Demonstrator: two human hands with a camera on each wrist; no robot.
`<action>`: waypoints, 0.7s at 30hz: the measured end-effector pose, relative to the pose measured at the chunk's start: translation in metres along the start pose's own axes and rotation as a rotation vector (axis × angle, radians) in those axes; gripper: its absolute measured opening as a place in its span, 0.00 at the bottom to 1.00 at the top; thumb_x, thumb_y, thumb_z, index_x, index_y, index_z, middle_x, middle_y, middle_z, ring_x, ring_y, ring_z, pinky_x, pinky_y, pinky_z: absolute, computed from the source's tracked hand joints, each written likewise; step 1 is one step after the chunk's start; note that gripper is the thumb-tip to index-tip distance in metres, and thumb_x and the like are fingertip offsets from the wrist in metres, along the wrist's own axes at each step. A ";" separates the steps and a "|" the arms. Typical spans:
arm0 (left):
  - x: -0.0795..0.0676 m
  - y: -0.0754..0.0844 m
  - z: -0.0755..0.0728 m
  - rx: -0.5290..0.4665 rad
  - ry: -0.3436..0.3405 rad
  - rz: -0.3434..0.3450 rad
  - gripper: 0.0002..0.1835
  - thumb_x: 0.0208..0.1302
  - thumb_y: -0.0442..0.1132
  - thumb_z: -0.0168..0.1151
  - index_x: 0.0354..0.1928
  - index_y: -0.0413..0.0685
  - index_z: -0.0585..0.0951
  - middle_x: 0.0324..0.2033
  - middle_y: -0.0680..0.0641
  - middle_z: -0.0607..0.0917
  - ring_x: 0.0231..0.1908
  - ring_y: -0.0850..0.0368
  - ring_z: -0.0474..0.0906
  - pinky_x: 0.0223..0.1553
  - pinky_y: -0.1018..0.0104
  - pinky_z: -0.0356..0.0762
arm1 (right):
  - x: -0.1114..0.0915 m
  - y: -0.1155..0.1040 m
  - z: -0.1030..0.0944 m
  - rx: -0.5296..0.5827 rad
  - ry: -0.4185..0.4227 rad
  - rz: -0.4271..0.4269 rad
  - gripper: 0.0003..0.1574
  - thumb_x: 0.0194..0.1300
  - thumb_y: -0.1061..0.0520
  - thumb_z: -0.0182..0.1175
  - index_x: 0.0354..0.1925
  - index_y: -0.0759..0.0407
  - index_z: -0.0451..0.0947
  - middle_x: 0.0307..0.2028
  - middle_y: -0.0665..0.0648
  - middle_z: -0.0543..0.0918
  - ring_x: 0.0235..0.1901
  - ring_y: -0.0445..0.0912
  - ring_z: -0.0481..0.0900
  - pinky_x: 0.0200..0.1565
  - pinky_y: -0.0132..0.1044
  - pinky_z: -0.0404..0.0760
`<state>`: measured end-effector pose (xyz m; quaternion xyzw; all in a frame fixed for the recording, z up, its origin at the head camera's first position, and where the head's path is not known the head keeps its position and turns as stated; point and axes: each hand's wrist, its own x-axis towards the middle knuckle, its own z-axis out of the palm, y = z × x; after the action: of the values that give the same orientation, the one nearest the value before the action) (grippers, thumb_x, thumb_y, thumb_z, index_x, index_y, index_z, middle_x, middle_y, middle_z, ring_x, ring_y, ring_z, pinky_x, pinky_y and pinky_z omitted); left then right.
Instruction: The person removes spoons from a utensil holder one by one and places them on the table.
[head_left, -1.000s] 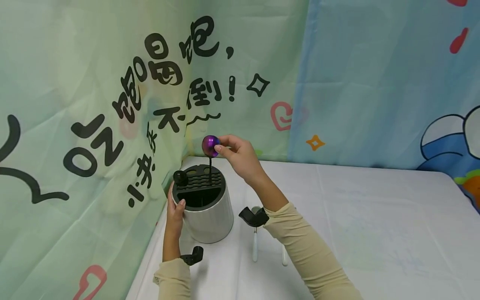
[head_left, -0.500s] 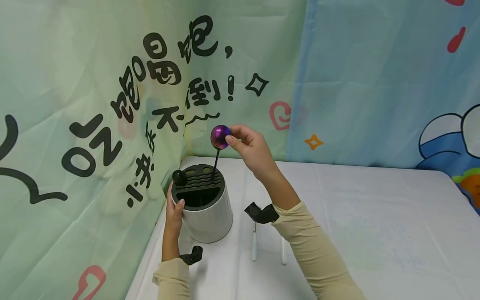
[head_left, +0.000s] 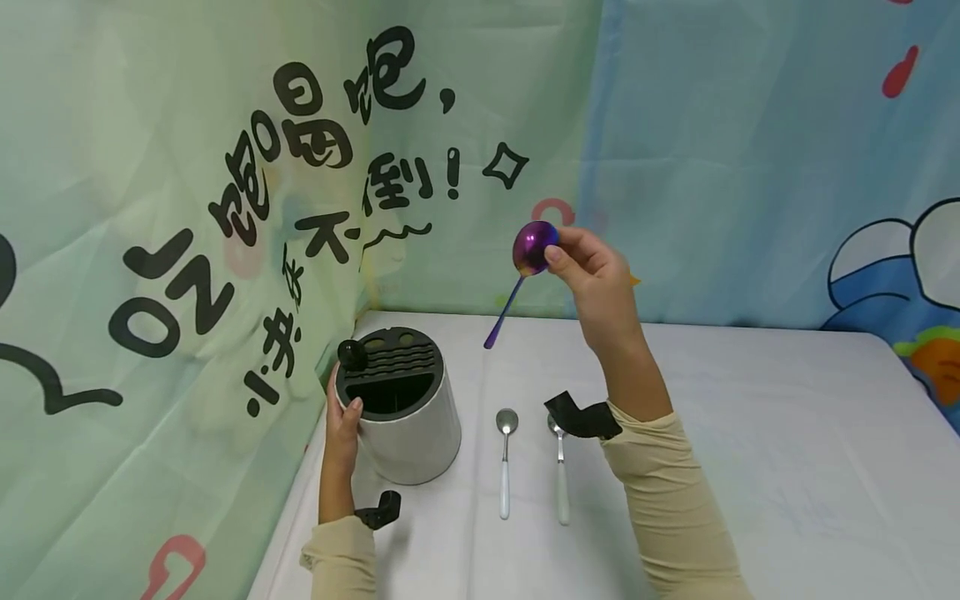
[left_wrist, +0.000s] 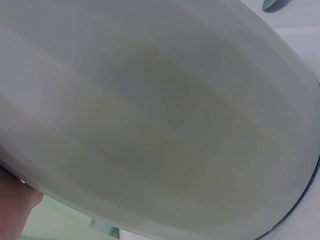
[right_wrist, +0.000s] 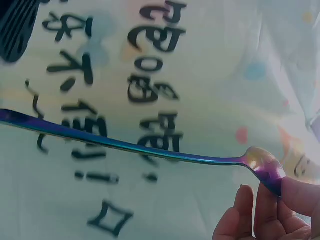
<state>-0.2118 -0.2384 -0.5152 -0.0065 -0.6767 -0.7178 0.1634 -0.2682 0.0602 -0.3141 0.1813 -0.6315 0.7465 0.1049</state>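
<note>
A shiny purple-blue spoon hangs handle-down in the air, its bowl pinched at the edge between thumb and fingers of my right hand. In the right wrist view the long rainbow-tinted spoon handle stretches leftward from that hand. My left hand holds the side of a white cylindrical utensil holder, thumb near its rim. The holder's dark slotted top has a wide opening, and a round black knob-like piece rises from it. The holder's pale wall fills most of the left wrist view.
Two spoons with pale handles lie on the white table: a left spoon and a right spoon, the latter's bowl partly behind the right wrist strap. Printed cloth hangings border the table at the left and back.
My right hand has drawn the purple spoon up out of the holder's slotted top and carried it right, clear of the holder. My left hand keeps its hold on the holder.
</note>
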 end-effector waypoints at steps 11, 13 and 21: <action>-0.001 0.000 0.000 -0.005 -0.001 0.005 0.39 0.57 0.42 0.43 0.71 0.45 0.44 0.69 0.40 0.47 0.67 0.45 0.44 0.66 0.45 0.39 | -0.019 0.017 -0.075 -0.040 0.236 0.087 0.04 0.61 0.57 0.56 0.36 0.52 0.78 0.33 0.45 0.80 0.33 0.37 0.75 0.40 0.22 0.73; -0.001 0.000 0.000 -0.006 0.003 0.001 0.39 0.57 0.42 0.42 0.71 0.45 0.44 0.69 0.40 0.48 0.67 0.45 0.45 0.66 0.45 0.40 | -0.022 0.024 -0.088 -0.094 0.298 0.148 0.04 0.61 0.56 0.56 0.36 0.50 0.77 0.33 0.44 0.79 0.34 0.37 0.74 0.40 0.21 0.71; -0.003 0.003 0.002 0.001 0.007 -0.010 0.39 0.56 0.43 0.42 0.71 0.46 0.44 0.70 0.40 0.46 0.68 0.44 0.42 0.66 0.43 0.38 | -0.032 0.086 -0.149 -0.270 0.466 0.335 0.16 0.60 0.52 0.58 0.44 0.59 0.78 0.31 0.43 0.77 0.33 0.37 0.73 0.40 0.25 0.70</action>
<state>-0.2087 -0.2354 -0.5129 -0.0001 -0.6766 -0.7183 0.1622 -0.2927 0.1936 -0.4256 -0.1166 -0.7049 0.6844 0.1454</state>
